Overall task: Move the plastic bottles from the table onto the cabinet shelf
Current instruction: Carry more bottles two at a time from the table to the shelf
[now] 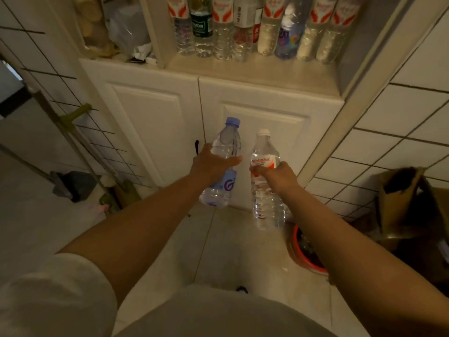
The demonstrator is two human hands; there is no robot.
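Note:
My left hand grips a clear bottle with a blue cap and purple label around its middle, tilted slightly. My right hand grips a clear bottle with a white cap and red-and-white label, upright. Both are held out in front of the white cabinet doors, below the cabinet shelf. Several plastic bottles stand in a row along the back of that shelf. The table is out of view.
A left shelf compartment holds bags and clutter. A broom and dustpan lean at the left wall. A red basin and cardboard boxes sit on the floor to the right, by the tiled wall.

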